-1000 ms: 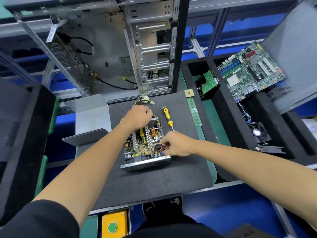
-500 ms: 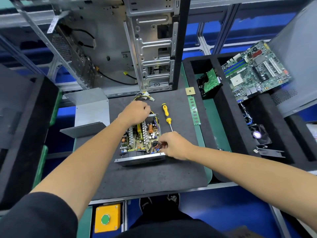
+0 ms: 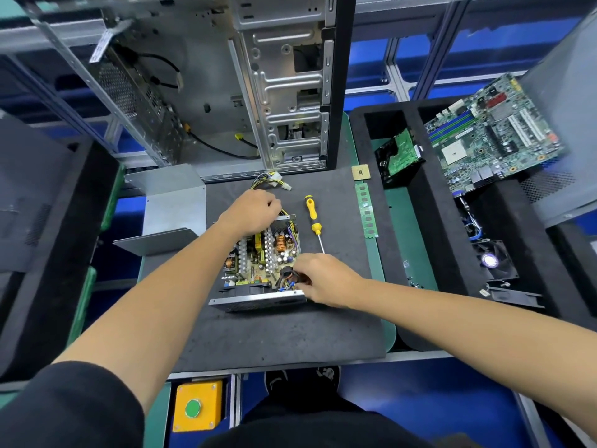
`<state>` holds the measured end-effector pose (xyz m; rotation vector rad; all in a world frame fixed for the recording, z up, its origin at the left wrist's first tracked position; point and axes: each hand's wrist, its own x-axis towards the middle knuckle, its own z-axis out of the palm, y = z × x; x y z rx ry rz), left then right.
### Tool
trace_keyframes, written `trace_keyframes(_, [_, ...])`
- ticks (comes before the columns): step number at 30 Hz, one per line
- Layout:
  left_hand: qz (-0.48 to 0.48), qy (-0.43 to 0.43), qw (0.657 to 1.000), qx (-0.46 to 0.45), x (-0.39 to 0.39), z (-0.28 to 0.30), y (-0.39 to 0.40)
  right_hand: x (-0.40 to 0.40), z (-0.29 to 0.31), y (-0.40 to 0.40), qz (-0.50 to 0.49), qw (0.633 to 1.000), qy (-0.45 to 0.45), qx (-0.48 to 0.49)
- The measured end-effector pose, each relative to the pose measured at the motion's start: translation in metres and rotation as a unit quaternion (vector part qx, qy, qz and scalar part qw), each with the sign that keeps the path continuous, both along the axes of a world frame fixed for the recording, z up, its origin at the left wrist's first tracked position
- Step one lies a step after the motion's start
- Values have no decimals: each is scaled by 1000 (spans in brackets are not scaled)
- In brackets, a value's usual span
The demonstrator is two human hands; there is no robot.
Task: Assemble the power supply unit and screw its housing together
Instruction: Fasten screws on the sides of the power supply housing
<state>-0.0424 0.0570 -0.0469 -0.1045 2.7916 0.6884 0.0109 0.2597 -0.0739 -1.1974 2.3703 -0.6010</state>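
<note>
Head view: left hand (image 3: pixel 250 212) grips power supply unit (image 3: pixel 261 263) at 12 o'clock, right hand (image 3: pixel 326 279) fingers pinch black wiring (image 3: pixel 287 275) at 4 o'clock; tugging risks loosened leads.

We see a dark grey foam mat (image 3: pixel 258 334) on a green-topped workbench (image 3: pixel 376 260), black foam trays (image 3: pixel 429 221) at right, aluminium framing (image 3: pixel 397 63) against blue panels behind, and a yellow box with a green button (image 3: pixel 197 405) below.

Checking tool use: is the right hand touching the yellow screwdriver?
Cannot tell. In the head view the right hand covers the screwdriver tip; its handle lies free on the mat.
</note>
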Motion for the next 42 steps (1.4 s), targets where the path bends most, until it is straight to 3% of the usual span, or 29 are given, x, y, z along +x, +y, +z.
trace_keyframes(14, [30,-19,999,-2,-5,-6,-2,-8,-1,-1,4,999,-42,-13])
trace_keyframes(29, [32,-25,999,5,-4,-6,-3,-9,4,-3,54,996,30,60])
trace_keyframes(42, [28,-29,999,11,-3,-2,-3,-14,15,-5,66,995,29,74])
